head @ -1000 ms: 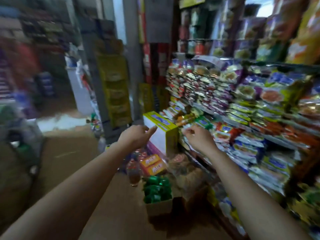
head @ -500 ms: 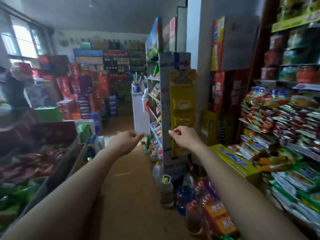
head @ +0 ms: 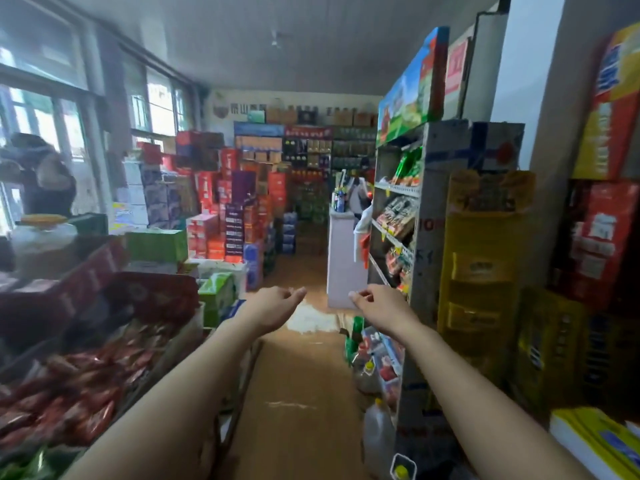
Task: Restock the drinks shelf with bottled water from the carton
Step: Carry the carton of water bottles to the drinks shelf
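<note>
Both my arms stretch forward over the shop aisle. My left hand [head: 273, 304] is empty, its fingers loosely apart. My right hand [head: 379, 306] is empty too, fingers curled loosely with the thumb and forefinger near each other. Stacked packs of bottled drinks [head: 289, 230] stand far down the aisle, blurred. No water carton is identifiable near my hands.
A brown floor aisle [head: 304, 375] runs ahead. A snack shelf unit [head: 419, 216] and yellow crates [head: 481, 265] line the right; jugs and bottles [head: 377, 431] stand at its foot. Bins of red packets [head: 69, 393] fill the left. A person [head: 41, 178] stands by the left window. Stacked boxes [head: 221, 209] stand ahead.
My view has swung left from the snack shelves to face down the aisle. Both hands stay raised and empty in front of me.
</note>
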A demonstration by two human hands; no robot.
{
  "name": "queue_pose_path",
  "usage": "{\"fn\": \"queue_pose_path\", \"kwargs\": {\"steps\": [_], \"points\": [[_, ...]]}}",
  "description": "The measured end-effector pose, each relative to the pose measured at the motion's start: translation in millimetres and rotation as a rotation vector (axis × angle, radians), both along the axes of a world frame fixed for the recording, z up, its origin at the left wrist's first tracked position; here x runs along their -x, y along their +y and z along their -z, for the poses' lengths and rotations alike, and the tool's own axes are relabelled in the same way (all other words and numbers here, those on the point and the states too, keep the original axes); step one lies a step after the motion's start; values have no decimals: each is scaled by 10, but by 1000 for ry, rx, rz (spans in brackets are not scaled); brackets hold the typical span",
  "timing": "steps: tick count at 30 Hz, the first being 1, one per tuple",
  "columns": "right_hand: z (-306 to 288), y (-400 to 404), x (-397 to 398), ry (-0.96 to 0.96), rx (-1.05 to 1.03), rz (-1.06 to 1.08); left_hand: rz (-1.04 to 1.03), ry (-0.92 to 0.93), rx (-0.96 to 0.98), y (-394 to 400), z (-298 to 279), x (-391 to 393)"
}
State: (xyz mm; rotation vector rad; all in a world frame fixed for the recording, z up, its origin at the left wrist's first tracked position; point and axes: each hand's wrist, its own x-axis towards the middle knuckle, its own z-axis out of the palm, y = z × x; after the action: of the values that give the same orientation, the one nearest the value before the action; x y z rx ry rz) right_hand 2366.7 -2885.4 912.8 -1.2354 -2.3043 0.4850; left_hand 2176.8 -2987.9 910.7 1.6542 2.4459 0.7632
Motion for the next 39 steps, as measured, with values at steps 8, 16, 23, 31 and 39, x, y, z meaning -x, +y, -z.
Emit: {"fn": "queue_pose_path", "kwargs": {"steps": [8,16,23,31,39], "points": [[-170,1833,1084,-14,23,-62,-81,58,7,1675,-90,1023],[180,3748,2462,0,49,-77,-47,29,58,3539,253,2416],[-107,5606,3810,10,26,-47,-80,76,22,5441,-59,3788],[183,7803,5081,-2,65,-52,-26,80,99,7738,180,4927],[179,10385,6617,1,79,-118,-96,69,46,10163,164,6426]]}}
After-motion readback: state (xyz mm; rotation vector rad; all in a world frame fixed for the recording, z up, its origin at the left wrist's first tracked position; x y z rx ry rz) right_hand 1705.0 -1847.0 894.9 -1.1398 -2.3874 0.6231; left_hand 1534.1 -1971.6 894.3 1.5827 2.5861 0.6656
